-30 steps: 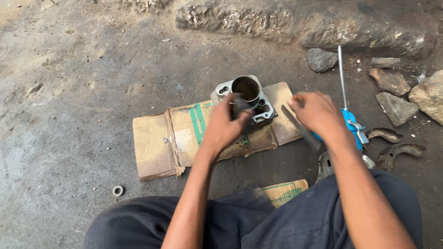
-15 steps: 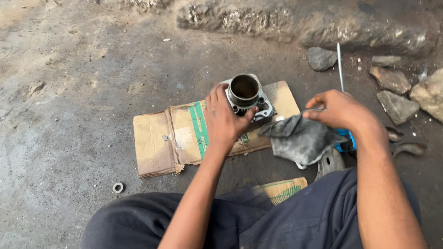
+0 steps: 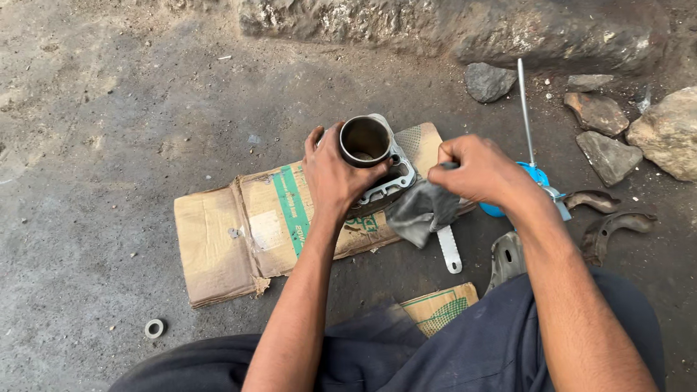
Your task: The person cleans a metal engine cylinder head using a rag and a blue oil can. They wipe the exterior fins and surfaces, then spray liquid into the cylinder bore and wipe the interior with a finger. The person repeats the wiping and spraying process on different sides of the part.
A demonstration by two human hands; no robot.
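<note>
While the head camera looks straight down, the left hand (image 3: 335,176) wraps its fingers and thumb around an engine cylinder (image 3: 369,156), a dark metal sleeve with a pale flanged base. The cylinder stands on a flattened cardboard sheet (image 3: 239,236) laid on the gritty ground, and its open bore faces up toward the camera, so its long axis runs roughly vertical, tilted a little away from the person. The right hand (image 3: 479,173) is closed in a pinch on a dark grey rag (image 3: 421,210), which hangs down from the knuckles and drapes over the cardboard's right edge.

The relation that matters is sideways: the cylinder's mouth lies just to the left of the right hand and slightly farther from the body, with only a narrow gap between the rag and the flange. The left hand is already on the cylinder; the right is near but apart.

A white flat tool handle (image 3: 449,250) pokes out below the rag. Behind the right wrist sit a blue oil can (image 3: 534,174) with a long thin spout, curved brake shoes (image 3: 613,225) and several stones (image 3: 488,80). A small washer (image 3: 154,328) lies alone at lower left.
</note>
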